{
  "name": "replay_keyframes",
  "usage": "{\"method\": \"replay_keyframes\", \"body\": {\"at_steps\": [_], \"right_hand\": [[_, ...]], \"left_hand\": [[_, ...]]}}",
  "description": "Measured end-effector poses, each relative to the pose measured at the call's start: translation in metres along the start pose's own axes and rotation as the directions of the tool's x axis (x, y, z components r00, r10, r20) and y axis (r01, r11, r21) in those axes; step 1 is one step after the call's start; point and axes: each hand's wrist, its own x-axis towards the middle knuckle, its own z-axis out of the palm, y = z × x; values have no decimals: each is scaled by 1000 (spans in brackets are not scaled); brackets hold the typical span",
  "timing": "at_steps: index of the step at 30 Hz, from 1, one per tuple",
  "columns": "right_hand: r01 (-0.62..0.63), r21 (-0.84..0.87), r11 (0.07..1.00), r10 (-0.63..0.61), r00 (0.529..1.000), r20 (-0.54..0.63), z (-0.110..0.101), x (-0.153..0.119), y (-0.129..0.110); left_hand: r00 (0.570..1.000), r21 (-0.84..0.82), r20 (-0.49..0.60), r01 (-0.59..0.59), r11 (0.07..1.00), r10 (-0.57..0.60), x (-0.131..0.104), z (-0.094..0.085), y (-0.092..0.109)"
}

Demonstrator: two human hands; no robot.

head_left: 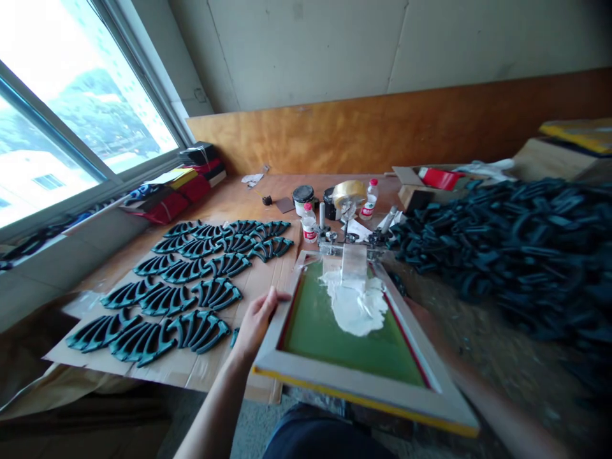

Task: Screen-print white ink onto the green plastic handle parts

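Note:
A screen-printing frame [354, 389] with green mesh sits in front of me, raised and tilted at its near end. White ink [354, 312] lies in a thick patch on the mesh, below a pale squeegee block [354, 264]. My left hand [259, 319] is at the frame's left edge, thumb against the forefinger; its fingertips go under the edge, and what they grip is hidden. My right hand [423, 319] is beyond the right edge, blurred and mostly covered by the frame. A small dark piece [398, 284] shows near its fingers.
Rows of dark green fan-shaped parts [176, 299] lie on cardboard [261, 306] at left. A large heap of similar dark parts [502, 236] fills the right. Behind the frame stand two red-capped bottles [309, 224], an ink tub [303, 199], a tape roll [348, 190] and metal clamps [329, 236].

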Motion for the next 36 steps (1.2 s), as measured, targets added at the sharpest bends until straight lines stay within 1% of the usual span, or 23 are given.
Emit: {"method": "replay_keyframes", "body": {"at_steps": [1, 2, 3, 4, 5, 6, 8, 9, 11, 13, 16, 18, 19, 21, 23, 24, 25, 26, 27, 28, 31, 33, 36], "right_hand": [[-95, 87, 992, 96, 995, -7, 1, 8, 9], [-199, 207, 958, 205, 979, -8, 2, 18, 16], [-284, 341, 896, 300, 954, 5, 1, 30, 18], [-333, 459, 824, 358, 933, 33, 0, 43, 17], [-344, 547, 763, 368, 927, 69, -1, 56, 13], [-325, 598, 733, 327, 939, 110, -3, 67, 6], [-282, 639, 716, 191, 959, 209, -8, 79, -13], [-263, 643, 720, 127, 960, 251, -10, 79, -23], [-199, 654, 730, 20, 962, 271, -16, 67, -39], [-76, 690, 720, -81, 978, 193, -22, 47, -47], [112, 761, 639, -234, 971, 53, -30, 26, -41], [151, 804, 575, -307, 951, 41, -31, 26, -32], [136, 818, 559, -310, 949, 54, -31, 28, -30], [87, 815, 573, -225, 973, 54, -29, 31, -31], [104, 777, 621, -95, 994, -58, -28, 27, -41], [140, 756, 639, -58, 989, -134, -28, 23, -47], [178, 744, 644, -48, 980, -193, -29, 18, -51], [201, 748, 633, -57, 975, -214, -31, 14, -54], [190, 767, 613, -67, 980, -189, -32, 12, -54], [142, 793, 593, -70, 990, -125, -33, 14, -52], [-83, 817, 571, 13, 996, 92, -31, 40, -35], [-200, 766, 611, 108, 980, 170, -28, 67, -17], [-310, 641, 702, 236, 951, 202, -22, 95, 15]], "left_hand": [[998, 37, 23, 55, 998, -55, -4, -2, -23], [996, 75, 33, 82, 994, -85, -5, -3, -46], [995, 112, 34, 92, 989, -96, -5, -3, -67], [995, 143, 29, 90, 986, -95, -4, -2, -85], [996, 172, 26, 83, 982, -88, -1, 0, -101], [997, 200, 23, 74, 977, -80, 1, 2, -112], [997, 242, 16, 63, 968, -69, 6, 5, -126], [998, 258, 11, 64, 964, -69, 8, 5, -130], [997, 283, 5, 67, 957, -72, 10, 4, -132], [997, 282, 11, 75, 956, -81, 11, 3, -133], [995, 251, 31, 85, 964, -95, 11, 3, -135], [995, 232, 33, 81, 969, -91, 10, 4, -135], [996, 226, 33, 78, 971, -87, 10, 4, -134], [996, 225, 21, 82, 971, -89, 10, 5, -133], [994, 227, 6, 105, 968, -110, 9, 5, -131], [993, 224, -2, 117, 967, -120, 9, 5, -131], [992, 220, -8, 127, 967, -129, 9, 5, -131], [991, 211, -9, 133, 968, -134, 9, 6, -131], [991, 196, -6, 135, 971, -137, 9, 6, -131], [990, 180, -2, 136, 974, -138, 9, 6, -130], [991, 159, 6, 133, 978, -136, 7, 4, -123], [990, 166, 21, 136, 977, -141, 5, 1, -108], [990, 157, 35, 129, 979, -136, 0, -4, -71]]}}
